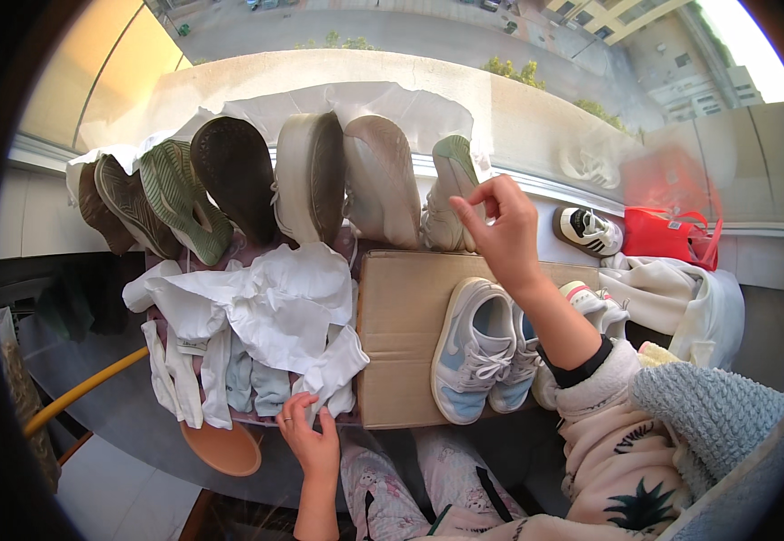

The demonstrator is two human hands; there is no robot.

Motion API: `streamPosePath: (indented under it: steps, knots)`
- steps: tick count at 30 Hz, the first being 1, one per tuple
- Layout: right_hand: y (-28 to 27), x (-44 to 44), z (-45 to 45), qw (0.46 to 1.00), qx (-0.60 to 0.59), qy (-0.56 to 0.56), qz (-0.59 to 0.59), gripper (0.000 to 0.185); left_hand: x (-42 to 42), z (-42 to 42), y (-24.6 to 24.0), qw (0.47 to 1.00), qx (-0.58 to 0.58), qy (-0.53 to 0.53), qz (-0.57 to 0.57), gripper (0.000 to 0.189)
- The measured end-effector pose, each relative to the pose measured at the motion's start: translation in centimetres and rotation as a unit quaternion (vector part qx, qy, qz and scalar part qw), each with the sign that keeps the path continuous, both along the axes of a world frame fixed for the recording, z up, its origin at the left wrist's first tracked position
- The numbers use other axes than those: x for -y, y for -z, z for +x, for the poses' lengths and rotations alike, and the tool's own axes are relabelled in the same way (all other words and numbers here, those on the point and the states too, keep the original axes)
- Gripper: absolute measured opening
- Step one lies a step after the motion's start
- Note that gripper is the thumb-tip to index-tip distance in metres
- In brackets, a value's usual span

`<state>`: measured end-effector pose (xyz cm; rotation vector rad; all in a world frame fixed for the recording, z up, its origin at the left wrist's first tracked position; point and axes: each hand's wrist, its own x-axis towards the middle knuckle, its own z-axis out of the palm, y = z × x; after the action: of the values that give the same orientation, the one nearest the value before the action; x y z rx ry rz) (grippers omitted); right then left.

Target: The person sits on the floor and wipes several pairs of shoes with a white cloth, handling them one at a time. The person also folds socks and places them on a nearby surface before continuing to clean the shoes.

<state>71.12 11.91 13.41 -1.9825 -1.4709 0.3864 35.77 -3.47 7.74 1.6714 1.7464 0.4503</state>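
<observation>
My right hand (497, 220) is raised near the rightmost shoe (443, 203) of a row propped along the window, thumb and index finger apart; whether it touches the shoe I cannot tell. At the front edge of the sock pile, the fingers of my left hand (307, 429) touch or lie just by a white sock (331, 372); a firm hold is not clear. Crumpled white paper (284, 297) covers part of the socks. Several shoes, among them a green-soled one (182, 199) and a dark-soled one (233, 176), lean upright against white paper.
Blue-and-white sneakers (466, 351) stand on a cardboard box (395, 338) before me. Farther right are a black-and-white shoe (588, 231), a red bag (669, 237) and white cloth (669, 291). An orange tub (223, 450) and a yellow pole (87, 389) are at left.
</observation>
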Motion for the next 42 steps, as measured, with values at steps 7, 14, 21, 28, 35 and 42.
streamPosePath:
  steps: [7, 14, 21, 28, 35, 42]
  knots:
    - [0.7, -2.4, 1.2, 0.989, 0.069, 0.089, 0.099, 0.037, 0.7, 4.1, -1.3, 0.995, 0.069, 0.044, -0.052, 0.016]
    - [-0.7, -3.4, 5.8, 0.992, -0.04, 0.115, -0.031, 0.022, 0.5, 4.2, -1.5, 0.994, 0.087, 0.024, -0.067, 0.013]
    - [-0.9, -5.2, 6.1, 0.985, -0.122, 0.044, 0.113, 0.026, 0.3, 4.8, -1.4, 0.994, 0.084, 0.04, -0.05, 0.011]
    - [0.6, -1.6, 4.0, 0.953, 0.208, -0.166, 0.144, 0.035, 1.4, 5.1, -0.7, 0.99, 0.105, 0.063, -0.072, 0.012]
    - [0.0, -4.0, 1.9, 0.928, 0.322, -0.185, -0.028, 0.06, 1.3, 5.6, -0.9, 0.985, 0.129, 0.047, -0.102, 0.011]
    - [-2.8, -1.3, 4.9, 0.982, 0.155, -0.034, -0.099, 0.058, 0.5, 6.2, -1.4, 0.985, 0.136, 0.051, -0.092, 0.01]
